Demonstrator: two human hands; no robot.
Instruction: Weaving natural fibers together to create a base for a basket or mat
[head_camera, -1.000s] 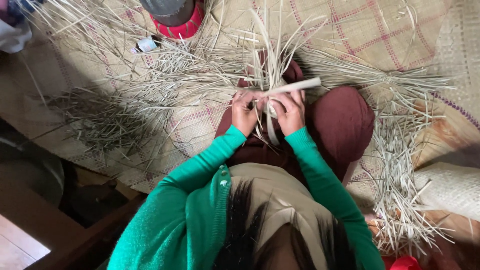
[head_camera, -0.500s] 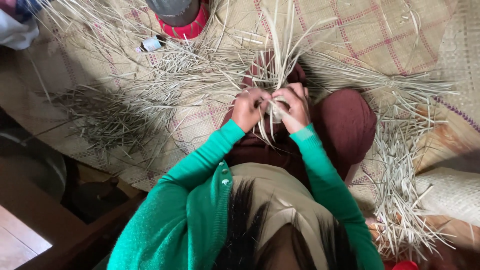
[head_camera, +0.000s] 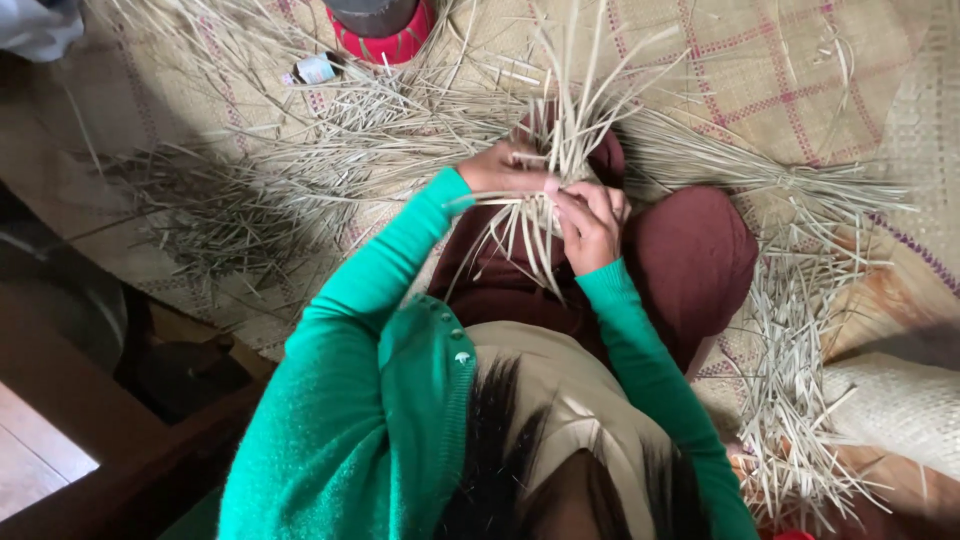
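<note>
Left hand (head_camera: 500, 170): closed tight on the straw bunch (head_camera: 560, 140).
Right hand (head_camera: 590, 222): fingers pinch its thin strips.
Straw: light, dry, bendy, snaps easily; hold mid-bunch.

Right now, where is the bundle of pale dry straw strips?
In the head view, the bundle of pale straw strips sits top centre, gripped between the left hand and right hand.

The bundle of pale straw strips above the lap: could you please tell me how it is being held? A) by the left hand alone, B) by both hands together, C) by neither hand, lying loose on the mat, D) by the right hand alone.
B: the left hand and the right hand both close on the bundle of straw strips, which fans out above and below their grip.
</note>
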